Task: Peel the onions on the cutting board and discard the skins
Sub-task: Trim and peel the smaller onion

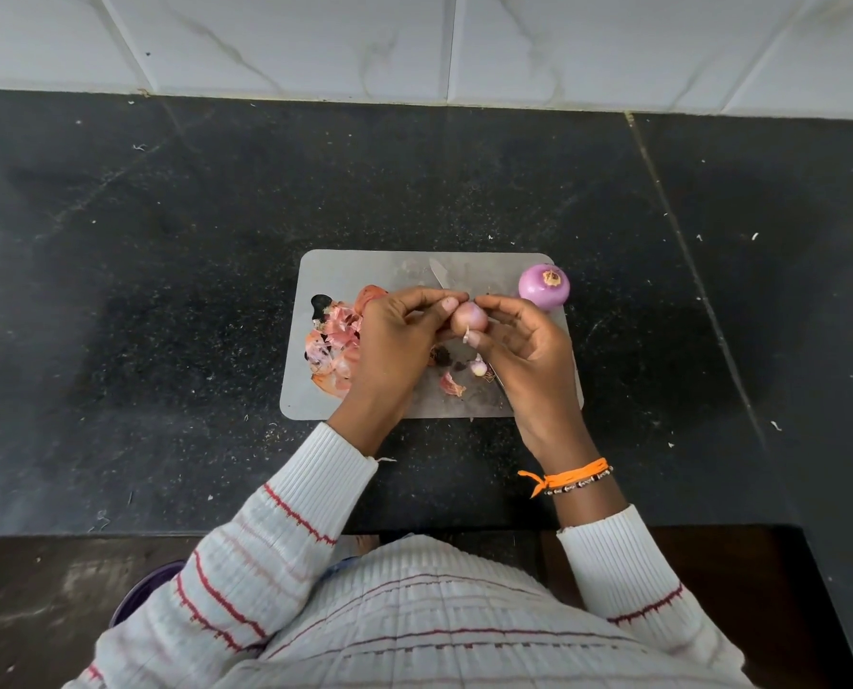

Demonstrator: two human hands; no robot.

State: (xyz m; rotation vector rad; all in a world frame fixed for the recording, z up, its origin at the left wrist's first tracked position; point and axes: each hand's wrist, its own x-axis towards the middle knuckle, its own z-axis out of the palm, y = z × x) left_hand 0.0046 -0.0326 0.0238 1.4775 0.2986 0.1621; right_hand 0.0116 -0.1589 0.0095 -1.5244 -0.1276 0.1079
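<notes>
Grey metal makes up the board [344,271], which lies flat on a black speckled counter [166,241] below a white tiled wall [414,42]. Both hands meet over the board's middle, holding a small pinkish onion [469,316] between them, just above the surface. The left hand [394,335] pinches the onion from its 9 o'clock side, thumb on top and fingers curled under. The right hand [523,345] closes on it from 3 o'clock, fingertips at the top and a thin pale strip of skin sticking out below the thumb. A peeled purple onion [544,286] sits at the board's 2 o'clock corner, root end up, well apart from the hands. A heap of pink and orange skins [332,348] covers the 9 o'clock side of the board, partly over its handle hole. Smaller scraps [453,384] and a cut onion end [479,369] lie under the hands toward 6 o'clock. A knife [438,273] rests on the board with its tip toward 12 o'clock, mostly hidden by the hands. An orange band [568,477] circles the right wrist; both sleeves [310,494] are white ribbed knit with red stripes.
</notes>
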